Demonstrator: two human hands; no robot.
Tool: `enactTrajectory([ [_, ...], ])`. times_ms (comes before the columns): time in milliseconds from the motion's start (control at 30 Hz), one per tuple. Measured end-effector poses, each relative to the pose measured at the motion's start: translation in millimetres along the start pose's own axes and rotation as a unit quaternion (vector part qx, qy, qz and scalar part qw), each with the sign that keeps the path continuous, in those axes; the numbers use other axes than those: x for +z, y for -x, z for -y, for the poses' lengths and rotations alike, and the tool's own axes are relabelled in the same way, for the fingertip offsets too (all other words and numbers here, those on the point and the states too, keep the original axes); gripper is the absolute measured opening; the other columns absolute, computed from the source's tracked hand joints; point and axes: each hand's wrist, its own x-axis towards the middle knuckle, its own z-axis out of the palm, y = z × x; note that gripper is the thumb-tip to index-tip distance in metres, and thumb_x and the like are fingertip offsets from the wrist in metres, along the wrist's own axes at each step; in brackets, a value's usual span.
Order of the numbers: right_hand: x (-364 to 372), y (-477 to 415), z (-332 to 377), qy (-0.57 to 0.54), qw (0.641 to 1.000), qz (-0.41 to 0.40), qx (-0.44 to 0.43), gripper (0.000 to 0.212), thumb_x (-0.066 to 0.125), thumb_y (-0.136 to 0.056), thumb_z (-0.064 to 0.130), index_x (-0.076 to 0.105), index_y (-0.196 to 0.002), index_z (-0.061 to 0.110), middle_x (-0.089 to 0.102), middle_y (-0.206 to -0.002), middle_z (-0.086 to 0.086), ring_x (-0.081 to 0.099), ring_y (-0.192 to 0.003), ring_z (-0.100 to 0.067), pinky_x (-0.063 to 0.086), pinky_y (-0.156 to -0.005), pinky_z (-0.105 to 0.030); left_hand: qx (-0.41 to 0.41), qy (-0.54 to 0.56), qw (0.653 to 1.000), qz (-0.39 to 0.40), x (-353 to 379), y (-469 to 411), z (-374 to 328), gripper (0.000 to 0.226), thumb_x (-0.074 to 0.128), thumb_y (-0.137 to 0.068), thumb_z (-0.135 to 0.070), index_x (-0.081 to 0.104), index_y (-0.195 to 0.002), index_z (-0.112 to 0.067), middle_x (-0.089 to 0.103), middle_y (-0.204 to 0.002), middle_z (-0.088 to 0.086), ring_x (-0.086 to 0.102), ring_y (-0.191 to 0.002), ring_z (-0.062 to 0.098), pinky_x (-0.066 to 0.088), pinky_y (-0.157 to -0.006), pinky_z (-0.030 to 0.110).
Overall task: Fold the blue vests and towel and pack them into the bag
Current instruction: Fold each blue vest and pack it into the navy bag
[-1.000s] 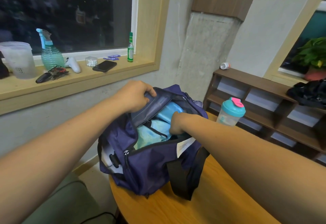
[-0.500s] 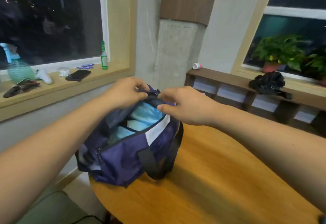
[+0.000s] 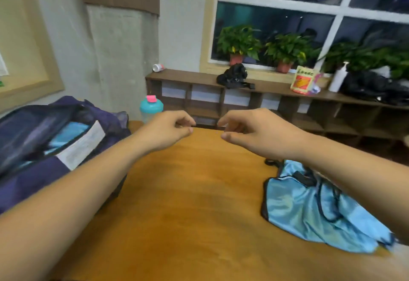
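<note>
Hovering above the wooden table, the left hand and right hand hold nothing, their fingers loosely curled with thumb and forefinger nearly meeting. The purple bag sits open on the table's left with light blue fabric inside. A blue vest lies crumpled at the right, beneath the right forearm.

Bag dark purple with a white label, pale blue cloth inside — vest shiny light blue, black-edged — table orange-brown wood grain, bottle teal-lidded with pink tab, shelf dark brown, plants green.
</note>
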Motion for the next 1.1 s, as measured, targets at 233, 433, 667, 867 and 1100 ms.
enactTrajectory([
  [233,-10.9,87.8,-80.3,0.012,0.993,0.01,0.115,0.034,0.066,-0.1,0.049,0.068,-0.13,0.032,0.073,-0.106,0.017,0.07,-0.095,-0.003,0.058,-0.088,-0.035,0.038,0.035,0.993,0.11,116.8,-4.5,-58.9,0.032,0.078,-0.094,-0.037,0.066,-0.124,-0.035,0.067,-0.111,-0.016,0.066,-0.097,0.002,0.056,-0.086,0.027],
  [433,-10.5,145.7,-129.1,0.044,0.979,0.011,0.197,0.028,0.065,-0.101,0.045,0.069,-0.124,0.03,0.073,-0.107,0.014,0.069,-0.1,-0.01,0.056,-0.089,-0.035,0.07,0.033,0.98,0.185,199.2,-3.1,-95.1,0.046,0.079,-0.091,-0.043,0.062,-0.132,-0.033,0.065,-0.121,-0.013,0.064,-0.106,0.005,0.056,-0.098,0.035],
  [667,5.7,178.4,-168.8,0.136,0.956,0.052,0.255,0.044,0.069,-0.097,0.043,0.063,-0.138,0.03,0.057,-0.126,-0.001,0.057,-0.116,-0.028,0.049,-0.096,-0.043,0.055,-0.013,0.984,0.171,262.1,-23.2,-111.3,0.067,0.072,-0.097,-0.043,0.045,-0.156,-0.022,0.052,-0.154,0.001,0.053,-0.136,0.022,0.045,-0.11,0.036],
  [867,38.8,186.5,-191.3,0.138,0.943,0.1,0.287,0.064,0.063,-0.095,0.064,0.055,-0.149,0.032,0.052,-0.14,-0.002,0.048,-0.132,-0.03,0.043,-0.109,-0.05,0.004,0.004,0.988,0.152,280.5,-33.5,-114.0,0.048,0.08,-0.093,-0.036,0.06,-0.135,-0.025,0.07,-0.105,-0.009,0.065,-0.097,0.013,0.052,-0.085,0.03],
  [1100,51.4,186.0,-199.0,0.159,0.938,0.118,0.285,0.067,0.066,-0.095,0.057,0.048,-0.155,0.033,0.046,-0.149,-0.002,0.043,-0.136,-0.03,0.041,-0.112,-0.053,0.019,-0.051,0.979,0.195,268.3,-25.8,-98.9,0.014,0.067,-0.098,-0.017,0.078,-0.091,-0.019,0.065,-0.084,-0.017,0.064,-0.085,0.01,0.051,-0.072,0.029],
])
